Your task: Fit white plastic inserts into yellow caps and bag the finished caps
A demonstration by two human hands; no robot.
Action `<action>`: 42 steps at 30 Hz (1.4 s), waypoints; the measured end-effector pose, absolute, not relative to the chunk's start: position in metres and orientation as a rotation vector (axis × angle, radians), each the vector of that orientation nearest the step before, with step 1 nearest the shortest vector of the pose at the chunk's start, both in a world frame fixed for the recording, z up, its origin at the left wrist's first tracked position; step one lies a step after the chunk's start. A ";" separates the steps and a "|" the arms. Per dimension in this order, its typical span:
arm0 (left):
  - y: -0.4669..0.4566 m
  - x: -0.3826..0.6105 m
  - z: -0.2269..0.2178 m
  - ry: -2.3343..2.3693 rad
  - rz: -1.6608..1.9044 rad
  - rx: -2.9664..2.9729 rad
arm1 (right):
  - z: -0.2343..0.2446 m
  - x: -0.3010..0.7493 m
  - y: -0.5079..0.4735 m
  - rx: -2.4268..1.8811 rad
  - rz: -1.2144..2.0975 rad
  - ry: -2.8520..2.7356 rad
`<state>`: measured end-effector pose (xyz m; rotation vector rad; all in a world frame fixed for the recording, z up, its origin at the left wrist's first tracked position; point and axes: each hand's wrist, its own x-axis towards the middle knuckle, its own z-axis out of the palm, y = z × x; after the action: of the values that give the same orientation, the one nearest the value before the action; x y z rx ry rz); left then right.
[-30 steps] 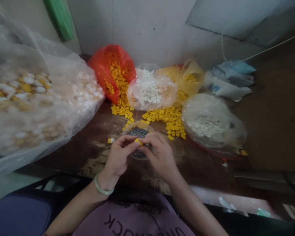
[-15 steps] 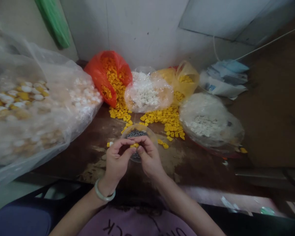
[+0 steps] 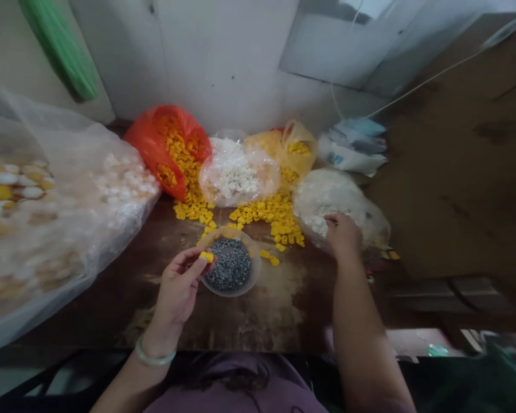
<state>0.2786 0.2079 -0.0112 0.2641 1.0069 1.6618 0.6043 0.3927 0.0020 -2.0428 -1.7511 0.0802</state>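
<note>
My left hand (image 3: pixel 178 287) pinches a small yellow plastic piece (image 3: pixel 206 256) between thumb and fingers, just left of a clear bowl (image 3: pixel 253 275) of tiny dark grey parts (image 3: pixel 230 267). My right hand (image 3: pixel 343 234) reaches into a clear bag of white pieces (image 3: pixel 327 198) at the right, fingers curled down into them; what they hold is hidden. Loose yellow pieces (image 3: pixel 266 211) lie scattered on the brown table (image 3: pixel 258 312) behind the bowl.
A red bag of yellow pieces (image 3: pixel 167 146), a clear bag of white pieces (image 3: pixel 236 172) and a yellow bag (image 3: pixel 294 149) stand at the back wall. A big clear bag of white and yellow parts (image 3: pixel 47 212) fills the left. Folded blue-white bags (image 3: pixel 352 146) lie back right.
My right hand left the yellow piece and moved right into the bag of white pieces. The left hand kept the yellow piece and shifted slightly left of the bowl. The view tilted.
</note>
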 end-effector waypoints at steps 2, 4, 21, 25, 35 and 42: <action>0.208 0.283 -0.013 0.991 1.638 0.282 | -0.001 0.627 0.407 -2.111 0.115 -1.737; 0.208 0.287 -0.013 0.983 1.623 0.289 | -0.007 0.637 0.414 -2.127 0.176 -1.754; 0.204 0.307 0.001 1.065 1.505 0.414 | 0.003 0.596 0.378 -1.562 0.650 -1.404; 0.202 0.313 0.006 1.068 1.494 0.675 | 0.019 0.532 0.322 -1.096 1.442 -1.436; 0.199 0.310 0.008 1.112 1.564 0.796 | 0.028 0.454 0.266 -0.927 1.978 -1.235; 0.208 0.311 0.000 1.170 1.556 0.706 | 0.010 0.450 0.264 -1.013 1.739 -1.356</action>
<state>0.3113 0.2077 0.0003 0.7062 1.1701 1.5557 0.4504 0.2637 0.0100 -1.0131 -1.3561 1.7389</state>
